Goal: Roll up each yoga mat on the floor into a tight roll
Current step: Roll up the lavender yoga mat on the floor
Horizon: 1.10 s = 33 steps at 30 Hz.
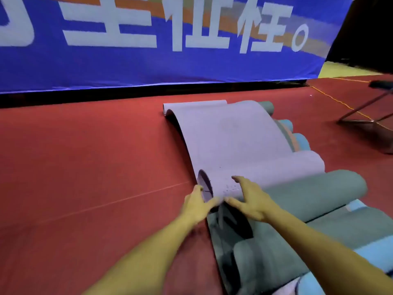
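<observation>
Lavender yoga mat (231, 137) lies partly rolled just ahead of both hands, its near end curled into a loose tube and the rest arching away over other rolled mats. The left hand (196, 206) grips the tube's open end, fingers curled at its lower rim. The right hand (248, 199) rests on top of the roll, fingers spread and bent over it. A grey-green rolled mat (319, 190) lies right of the right hand, on the red floor (85, 167). Beyond hangs a blue banner (148, 64).
</observation>
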Each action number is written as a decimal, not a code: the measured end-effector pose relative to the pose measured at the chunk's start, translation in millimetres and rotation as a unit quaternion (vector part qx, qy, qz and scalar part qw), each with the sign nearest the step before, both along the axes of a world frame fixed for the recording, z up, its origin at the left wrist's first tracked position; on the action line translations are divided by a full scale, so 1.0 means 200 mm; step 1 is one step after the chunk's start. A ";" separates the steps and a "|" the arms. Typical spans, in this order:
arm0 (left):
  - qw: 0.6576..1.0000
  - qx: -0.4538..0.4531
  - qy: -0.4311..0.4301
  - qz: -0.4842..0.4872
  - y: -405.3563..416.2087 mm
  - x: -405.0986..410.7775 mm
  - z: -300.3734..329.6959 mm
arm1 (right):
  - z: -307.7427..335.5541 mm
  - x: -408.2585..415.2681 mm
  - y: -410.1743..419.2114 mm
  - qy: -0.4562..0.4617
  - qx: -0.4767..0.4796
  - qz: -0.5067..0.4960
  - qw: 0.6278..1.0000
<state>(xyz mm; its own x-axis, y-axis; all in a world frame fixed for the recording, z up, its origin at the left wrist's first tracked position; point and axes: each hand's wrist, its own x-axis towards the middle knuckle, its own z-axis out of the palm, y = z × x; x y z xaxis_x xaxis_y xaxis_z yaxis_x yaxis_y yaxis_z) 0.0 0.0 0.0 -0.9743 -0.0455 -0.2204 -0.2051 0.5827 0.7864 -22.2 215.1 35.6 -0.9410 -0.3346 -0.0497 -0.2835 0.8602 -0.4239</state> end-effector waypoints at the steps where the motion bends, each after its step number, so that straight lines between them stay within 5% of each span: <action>1: 0.999 0.033 0.013 0.029 0.05 -0.11 -0.10 | -0.08 -0.06 0.00 -0.002 -0.023 -0.006 1.000; 6: 0.974 0.196 0.009 0.112 0.23 -0.46 -0.31 | -0.30 -0.15 0.01 -0.031 -0.048 -0.026 0.998; 9: 0.972 0.194 0.030 0.129 0.12 -0.55 -0.30 | -0.30 -0.17 0.04 0.038 0.004 -0.005 0.999; 14: 0.976 0.193 0.062 0.085 -0.35 -0.30 0.14 | -0.08 -0.16 -0.10 0.193 0.184 0.049 0.963; 18: 0.990 0.106 0.034 0.088 -0.86 0.03 0.60 | 0.20 -0.04 -0.37 0.291 0.200 0.057 0.934; 21: 0.993 0.040 0.023 0.105 -1.14 0.30 0.89 | 0.40 0.06 -0.54 0.226 0.205 -0.003 0.952; 24: 0.991 0.015 0.028 0.129 -1.34 0.55 1.01 | 0.45 0.16 -0.70 0.155 0.200 0.044 0.966; 33: 0.967 0.030 -0.085 0.240 -1.78 1.41 0.72 | 0.27 0.71 -1.14 0.136 0.149 0.215 0.955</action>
